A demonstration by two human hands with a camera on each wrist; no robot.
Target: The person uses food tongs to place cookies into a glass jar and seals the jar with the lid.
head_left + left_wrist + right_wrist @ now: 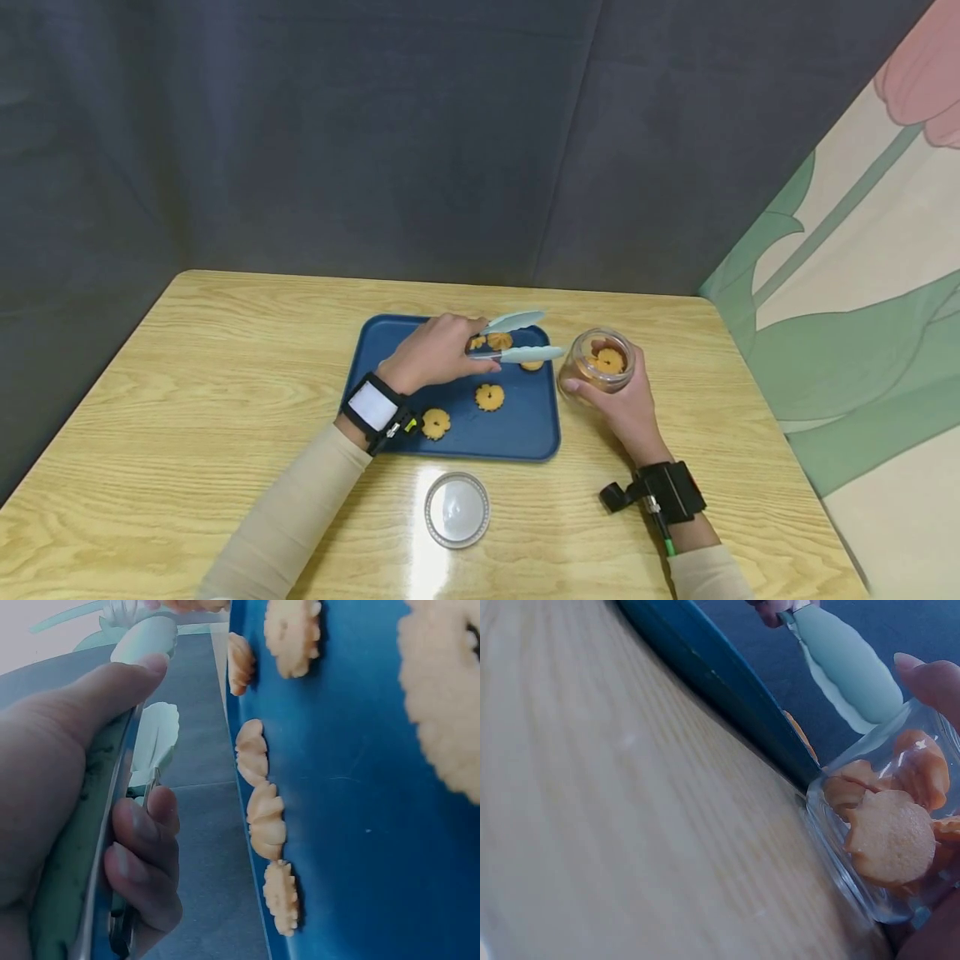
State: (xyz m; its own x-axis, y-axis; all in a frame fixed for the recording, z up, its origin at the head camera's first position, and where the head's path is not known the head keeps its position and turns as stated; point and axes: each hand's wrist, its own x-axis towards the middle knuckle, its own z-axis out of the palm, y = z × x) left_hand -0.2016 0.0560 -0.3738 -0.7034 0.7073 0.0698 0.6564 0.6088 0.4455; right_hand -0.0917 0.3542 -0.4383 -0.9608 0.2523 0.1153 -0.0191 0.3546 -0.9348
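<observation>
My left hand (442,350) grips a pair of tongs (528,354) with pale mint tips, held above the blue tray (517,442). The tong tips are spread apart with nothing between them, pointing right toward the glass jar (573,379). My right hand (630,408) holds that jar, thumb and fingers around its side. Several cookies (892,840) are inside the jar. On the tray lie several more cookies, among them a flower-shaped cookie (490,397) and another cookie (436,423) by my left wrist. In the left wrist view, a row of cookies (266,821) lies along the tray's edge.
A round clear lid (457,510) lies on the wooden table (225,358) in front of the tray. A dark cloth (375,150) hangs behind the table. At the right is a floral-patterned curtain (862,333).
</observation>
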